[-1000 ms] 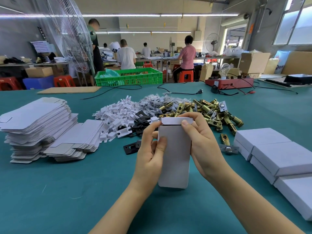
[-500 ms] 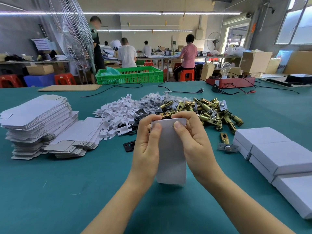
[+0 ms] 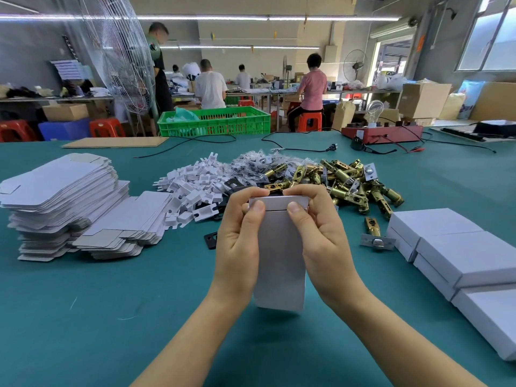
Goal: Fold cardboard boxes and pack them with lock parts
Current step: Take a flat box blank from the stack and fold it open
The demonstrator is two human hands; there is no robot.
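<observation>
- The person is standing a tall, narrow white cardboard box [image 3: 279,255] upright on the green-covered table [image 3: 111,317], its lower end looking to be resting on the cloth, and is closing its top flap; this appears to be the flap-closing step.
- The left hand [image 3: 240,241] and the right hand [image 3: 321,236] are gripping the box from either side, fingers [image 3: 300,192] curling over the top edge and both thumbs pressing on the front near the flap seam.
- Next, the flap probably needs tucking fully in, then the box joining the finished white boxes [image 3: 458,247] to the right.
- The heap of brass-coloured metal latch parts [image 3: 349,180] is lying just behind the hands.
</observation>
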